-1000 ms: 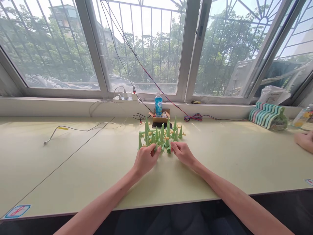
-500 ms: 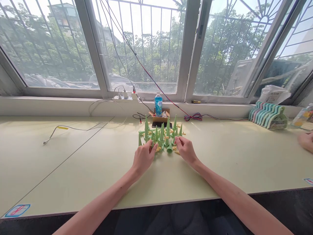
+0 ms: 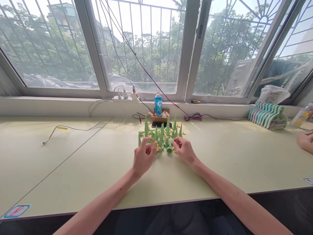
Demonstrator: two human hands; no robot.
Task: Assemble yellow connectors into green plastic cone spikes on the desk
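Observation:
A cluster of green plastic cones (image 3: pixel 161 133) stands on the table in front of me, most of them upright. One green cone (image 3: pixel 169 149) at the near side lies with its round open base towards me. Small yellow pieces (image 3: pixel 158 148) lie among the cones. At the cluster's near left edge is my left hand (image 3: pixel 144 155), its thumb and forefinger apart and nothing visible between them. My right hand (image 3: pixel 185 149) is at the near right edge with its fingers curled together by the cones. Whatever its fingertips may hold is hidden.
Behind the cones are a dark phone (image 3: pixel 158 124), a small cardboard box (image 3: pixel 160 119) and a blue bottle (image 3: pixel 158 105). Cables (image 3: pixel 193 116) run along the back. Pastel hangers (image 3: pixel 267 116) stand at the right, near another person's hand (image 3: pixel 305 142).
My left hand's thumb and forefinger have spread apart, with the forefinger lifted. My right hand has shifted slightly left and down, its fingers still curled.

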